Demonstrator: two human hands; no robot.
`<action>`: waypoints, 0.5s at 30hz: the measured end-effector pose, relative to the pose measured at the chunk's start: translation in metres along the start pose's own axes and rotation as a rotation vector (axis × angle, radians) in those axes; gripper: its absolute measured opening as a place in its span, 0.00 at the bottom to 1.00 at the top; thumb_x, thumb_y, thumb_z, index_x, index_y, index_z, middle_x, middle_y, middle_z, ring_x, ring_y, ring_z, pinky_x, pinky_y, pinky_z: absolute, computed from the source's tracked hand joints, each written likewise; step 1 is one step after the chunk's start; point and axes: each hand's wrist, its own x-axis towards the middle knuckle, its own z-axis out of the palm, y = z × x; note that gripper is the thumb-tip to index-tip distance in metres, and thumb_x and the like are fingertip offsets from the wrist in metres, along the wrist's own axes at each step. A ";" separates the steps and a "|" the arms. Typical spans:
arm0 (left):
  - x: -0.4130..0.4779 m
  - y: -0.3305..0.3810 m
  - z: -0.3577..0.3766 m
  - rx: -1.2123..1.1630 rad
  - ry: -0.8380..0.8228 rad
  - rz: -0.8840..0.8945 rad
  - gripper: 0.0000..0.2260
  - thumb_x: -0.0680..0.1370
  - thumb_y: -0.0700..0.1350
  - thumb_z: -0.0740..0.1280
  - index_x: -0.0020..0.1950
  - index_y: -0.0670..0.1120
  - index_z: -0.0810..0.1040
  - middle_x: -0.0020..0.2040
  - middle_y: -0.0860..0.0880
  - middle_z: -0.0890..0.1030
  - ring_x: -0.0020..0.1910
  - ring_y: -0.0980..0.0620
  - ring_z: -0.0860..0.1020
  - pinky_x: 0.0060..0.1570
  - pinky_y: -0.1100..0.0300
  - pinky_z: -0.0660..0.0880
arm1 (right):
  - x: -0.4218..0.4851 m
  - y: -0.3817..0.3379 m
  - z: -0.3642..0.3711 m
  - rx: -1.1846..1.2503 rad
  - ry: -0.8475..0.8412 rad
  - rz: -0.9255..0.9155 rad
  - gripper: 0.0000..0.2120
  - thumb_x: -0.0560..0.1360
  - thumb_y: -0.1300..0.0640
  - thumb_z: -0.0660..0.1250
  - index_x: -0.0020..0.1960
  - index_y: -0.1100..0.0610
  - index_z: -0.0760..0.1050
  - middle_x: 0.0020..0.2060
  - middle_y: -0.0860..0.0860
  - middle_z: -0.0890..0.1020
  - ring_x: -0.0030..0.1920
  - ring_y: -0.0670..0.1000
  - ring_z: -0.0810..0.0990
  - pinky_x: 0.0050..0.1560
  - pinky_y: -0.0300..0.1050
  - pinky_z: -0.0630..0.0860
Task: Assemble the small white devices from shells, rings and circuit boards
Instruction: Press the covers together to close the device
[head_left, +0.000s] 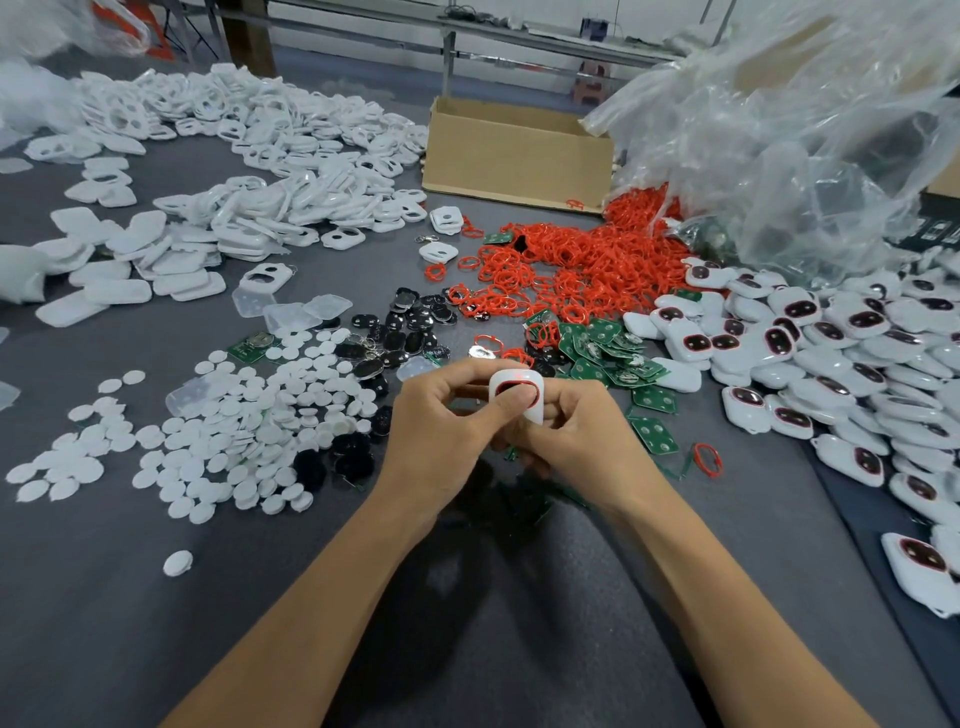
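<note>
1. While the left hand (441, 421) and right hand (576, 441) meet over the middle of the bench (156, 597), toward its near edge, both grip one white device (519, 375) held off the surface. The left thumb presses on its red-ringed dark window, and the right fingers curl round its lower side.
2. The step in hand looks like seating the window and ring in the shell; whether it is fully closed cannot be told.
3. The next move probably calls for an even squeeze all round, then a short reach to the finished devices (831, 353) heaped along the right edge.
4. Fresh parts lie close: green circuit boards (608, 358) just beyond the hands, red rings (571, 260) behind those, and white shells (249, 171) toward the far left corner.
5. Open room is the bare strip along the near edge. White discs (234, 415) crowd the left, while a cardboard box (514, 150) and a plastic bag (779, 130) close off the far side.
</note>
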 end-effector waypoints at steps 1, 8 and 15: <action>0.000 0.000 0.000 0.006 -0.006 0.003 0.07 0.71 0.41 0.75 0.48 0.48 0.86 0.43 0.51 0.86 0.45 0.51 0.83 0.44 0.62 0.80 | 0.000 -0.001 -0.001 -0.011 -0.001 -0.005 0.06 0.73 0.65 0.67 0.40 0.59 0.81 0.27 0.51 0.80 0.25 0.48 0.73 0.25 0.40 0.68; -0.002 0.000 0.002 0.080 0.055 0.075 0.10 0.71 0.38 0.76 0.42 0.54 0.84 0.35 0.59 0.84 0.35 0.62 0.81 0.36 0.69 0.77 | -0.002 -0.003 0.002 -0.062 -0.015 -0.004 0.11 0.71 0.67 0.69 0.35 0.54 0.80 0.22 0.45 0.78 0.22 0.41 0.72 0.25 0.34 0.66; -0.001 -0.002 0.000 0.119 0.029 0.058 0.08 0.72 0.40 0.75 0.44 0.54 0.84 0.37 0.54 0.84 0.36 0.59 0.81 0.38 0.60 0.81 | -0.003 -0.005 0.003 0.021 -0.033 -0.016 0.08 0.72 0.67 0.70 0.37 0.58 0.79 0.22 0.46 0.77 0.22 0.41 0.71 0.25 0.34 0.66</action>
